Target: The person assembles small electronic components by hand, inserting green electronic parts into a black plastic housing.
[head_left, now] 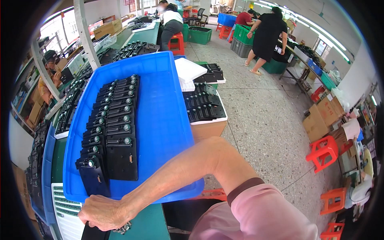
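Observation:
My right hand (103, 213) is at the lower left, just below the near rim of a blue plastic tray (160, 108). Its fingers are curled down, and what they grip is hidden beneath them. Part of a flat black piece (94, 233) shows under the hand, and a small metallic part (123, 228) peeks out by the wrist. Inside the tray, flat black panels (122, 160) overlap in two rows, each with a round shiny piece at its top. The nearest black panel (94, 178) lies at a slant. My left hand is out of sight.
A white tray of small green pieces (66, 204) lies left of my hand on the green table (148, 224). More black panels (202, 104) fill a white tray on a carton at right. Red stools (323, 154) and cartons stand farther right. Several people are in the room.

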